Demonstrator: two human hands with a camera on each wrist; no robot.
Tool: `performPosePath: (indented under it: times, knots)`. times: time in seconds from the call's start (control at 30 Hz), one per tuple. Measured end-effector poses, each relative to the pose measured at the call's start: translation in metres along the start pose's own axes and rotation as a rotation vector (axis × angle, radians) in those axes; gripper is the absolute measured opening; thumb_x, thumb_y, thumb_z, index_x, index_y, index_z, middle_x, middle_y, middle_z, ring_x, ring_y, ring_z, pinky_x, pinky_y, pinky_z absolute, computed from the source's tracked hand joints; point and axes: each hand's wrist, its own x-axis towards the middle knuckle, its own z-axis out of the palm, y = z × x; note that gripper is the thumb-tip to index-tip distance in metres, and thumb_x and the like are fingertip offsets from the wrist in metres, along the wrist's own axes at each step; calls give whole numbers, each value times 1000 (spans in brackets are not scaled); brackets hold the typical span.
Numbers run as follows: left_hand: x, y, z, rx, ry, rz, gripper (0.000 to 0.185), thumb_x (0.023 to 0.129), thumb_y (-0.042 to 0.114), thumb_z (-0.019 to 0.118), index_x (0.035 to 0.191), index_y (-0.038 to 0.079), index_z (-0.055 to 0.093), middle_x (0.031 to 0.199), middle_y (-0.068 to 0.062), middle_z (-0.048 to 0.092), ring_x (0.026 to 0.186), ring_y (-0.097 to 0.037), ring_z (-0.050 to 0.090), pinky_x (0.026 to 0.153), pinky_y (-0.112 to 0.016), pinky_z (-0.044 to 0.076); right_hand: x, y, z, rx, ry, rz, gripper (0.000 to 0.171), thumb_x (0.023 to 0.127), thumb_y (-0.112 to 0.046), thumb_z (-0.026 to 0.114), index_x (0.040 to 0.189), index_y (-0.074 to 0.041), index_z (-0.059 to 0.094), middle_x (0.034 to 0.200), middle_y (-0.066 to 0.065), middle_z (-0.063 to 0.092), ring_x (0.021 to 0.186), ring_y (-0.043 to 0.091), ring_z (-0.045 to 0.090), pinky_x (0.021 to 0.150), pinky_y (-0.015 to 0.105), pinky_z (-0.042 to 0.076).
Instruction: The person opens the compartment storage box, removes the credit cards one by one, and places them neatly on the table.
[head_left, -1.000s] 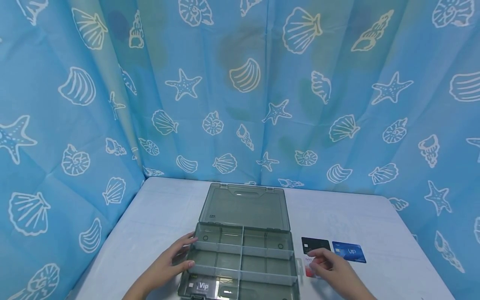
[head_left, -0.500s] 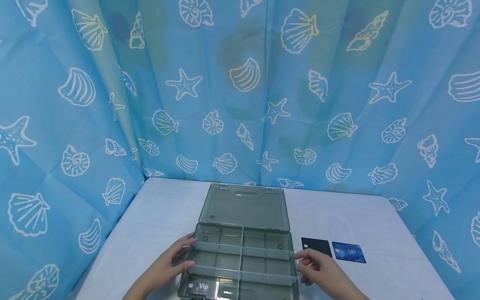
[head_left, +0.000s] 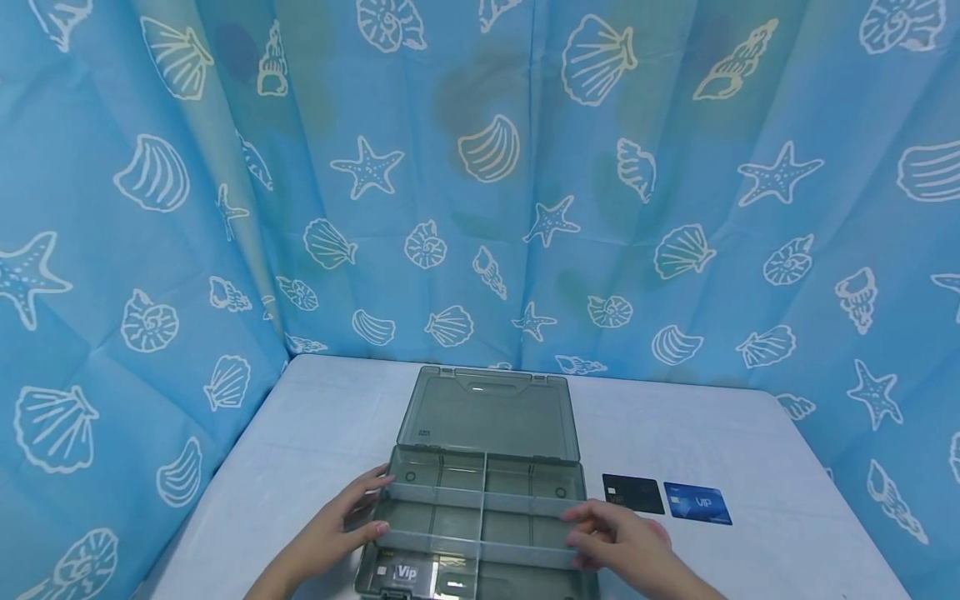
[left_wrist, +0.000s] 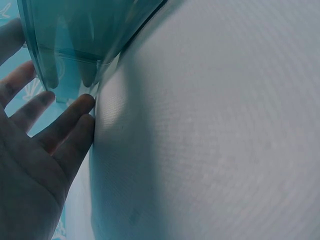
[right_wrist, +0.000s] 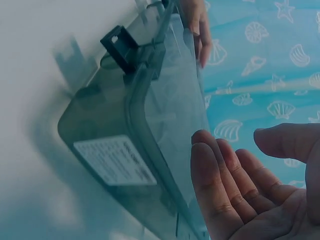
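A translucent grey-green compartment box (head_left: 483, 533) lies on the table with its lid (head_left: 491, 412) folded back. My left hand (head_left: 330, 529) rests against the box's left side, thumb and fingertips touching the edge. In the left wrist view its fingers (left_wrist: 70, 120) are nearly straight. My right hand (head_left: 622, 542) is over the box's right edge; the right wrist view shows its palm and relaxed fingers (right_wrist: 207, 172), holding nothing visible. A black Vip card (head_left: 405, 572) lies in the front-left compartment. Beneath my right hand, a pink-red card (head_left: 660, 532) is mostly hidden.
On the table (head_left: 315, 417) right of the box lie a black card (head_left: 636, 492) and a blue VIP card (head_left: 698, 503). A side latch (right_wrist: 120, 47) sticks out from the box in the right wrist view. Blue curtains (head_left: 480, 208) with shell prints surround the table.
My right hand has moved left from beside the pink-red card to the box's right edge, fingertips now over it. My left hand and the box have stayed put.
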Motion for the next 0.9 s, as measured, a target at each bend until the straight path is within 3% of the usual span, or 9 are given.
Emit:
performPosePath:
  times: [0.37,0.9]
  knots:
    - [0,2,-1,-1,-3,-1,65,95,37,73,150,15,47,163,-19,30,143,-48,37,115,-60,35,10,-13,21,6,-96,-33,35,100,-18,65,126,4,63,100,9,72,86,26,71,78,36,64]
    - [0,0,0,4,12,-15,66,95,39,73,151,15,47,163,-18,31,142,-49,39,114,-63,35,32,-19,51,58,-220,-128,36,102,-17,62,132,4,60,110,17,70,91,22,70,76,28,62]
